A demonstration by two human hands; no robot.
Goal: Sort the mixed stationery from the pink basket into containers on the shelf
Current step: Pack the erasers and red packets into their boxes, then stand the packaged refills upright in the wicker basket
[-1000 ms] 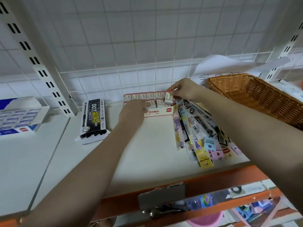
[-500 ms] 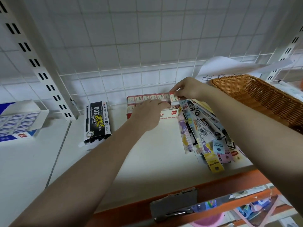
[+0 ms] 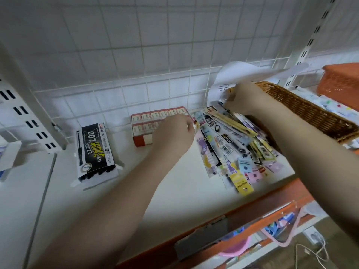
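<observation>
Both hands curled, grip unclear, packaged pens (image 3: 229, 144) fanned lengthwise, tips toward wall.

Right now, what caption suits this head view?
Two hands sort packaged pens beside a box of erasers on a shelf.

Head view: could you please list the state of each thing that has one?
Eraser box: open, full of erasers.
Black pen box: lying flat, end open.
Wicker basket: upright.
Packaged pens: loose pile.
Left hand: at eraser box.
Right hand: pinching a packet.
</observation>
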